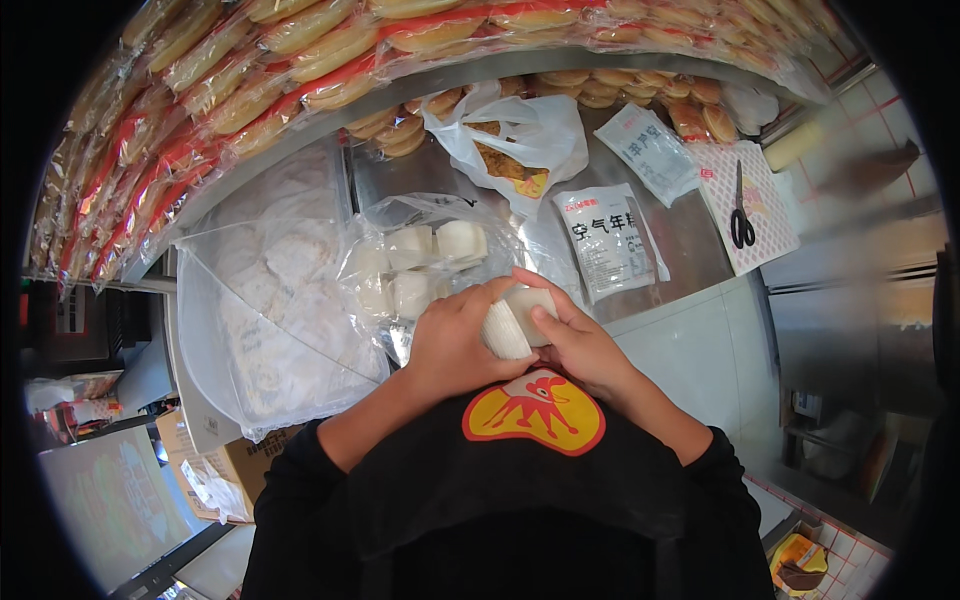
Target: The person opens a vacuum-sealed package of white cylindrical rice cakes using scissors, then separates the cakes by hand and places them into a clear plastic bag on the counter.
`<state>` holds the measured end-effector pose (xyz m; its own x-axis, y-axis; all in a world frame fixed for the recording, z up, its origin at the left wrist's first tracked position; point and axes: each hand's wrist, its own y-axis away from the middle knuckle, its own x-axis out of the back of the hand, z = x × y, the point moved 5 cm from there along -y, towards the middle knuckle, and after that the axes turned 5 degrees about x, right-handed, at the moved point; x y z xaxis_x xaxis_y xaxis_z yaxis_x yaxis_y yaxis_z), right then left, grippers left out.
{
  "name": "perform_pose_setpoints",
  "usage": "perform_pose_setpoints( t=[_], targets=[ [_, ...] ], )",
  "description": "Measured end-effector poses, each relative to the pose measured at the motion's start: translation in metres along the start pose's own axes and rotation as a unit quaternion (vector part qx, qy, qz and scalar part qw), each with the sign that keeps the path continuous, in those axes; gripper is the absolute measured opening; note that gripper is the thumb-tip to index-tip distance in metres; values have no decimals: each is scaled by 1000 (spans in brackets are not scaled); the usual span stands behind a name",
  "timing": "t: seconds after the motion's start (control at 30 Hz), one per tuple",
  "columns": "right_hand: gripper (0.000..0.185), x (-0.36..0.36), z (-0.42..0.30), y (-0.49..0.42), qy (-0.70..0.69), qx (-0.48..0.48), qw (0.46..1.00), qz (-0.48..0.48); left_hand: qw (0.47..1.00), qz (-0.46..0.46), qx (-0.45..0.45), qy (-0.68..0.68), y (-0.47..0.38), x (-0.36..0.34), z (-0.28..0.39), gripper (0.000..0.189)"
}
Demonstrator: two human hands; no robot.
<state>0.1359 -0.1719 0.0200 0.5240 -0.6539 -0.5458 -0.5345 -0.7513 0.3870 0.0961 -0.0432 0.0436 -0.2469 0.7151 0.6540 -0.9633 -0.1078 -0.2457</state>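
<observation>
Close to my chest, both hands meet around a stack of thin white slices with ridged edges. My left hand (pixel 455 330) grips the stack of white slices (pixel 504 331) from the left. On its right side, my right hand (pixel 581 334) holds a pale slice (pixel 531 311), with the thumb on its face. Just beyond my left hand lies a clear plastic bag (pixel 491 217) with several white stacks (pixel 460 241) in it. Two printed white packets lie further right, a nearer one (pixel 609 244) and a farther one (pixel 649 154). What lies under my fingers is hidden.
A tray of pale, plastic-covered pieces (pixel 292 300) stands left. A white carrier bag (pixel 514 142) holds brown food. Black-handled scissors (pixel 741 217) rest on a patterned sheet (pixel 765 247) at right. Wrapped buns (pixel 420 30) fill the shelf above the metal counter (pixel 675 277). A cardboard box (pixel 232 465) is lower left.
</observation>
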Motion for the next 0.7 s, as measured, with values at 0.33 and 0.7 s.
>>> perform_pose_setpoints(
  t=[0.33,0.7],
  targets=[
    [47,2,6,-3,165,98,977,-89,999,6,20,-48,8,-5,-2,60],
    [45,-4,-8,15,391,169,905,14,1000,-8,-4,-16,11,-9,3,70]
  ],
)
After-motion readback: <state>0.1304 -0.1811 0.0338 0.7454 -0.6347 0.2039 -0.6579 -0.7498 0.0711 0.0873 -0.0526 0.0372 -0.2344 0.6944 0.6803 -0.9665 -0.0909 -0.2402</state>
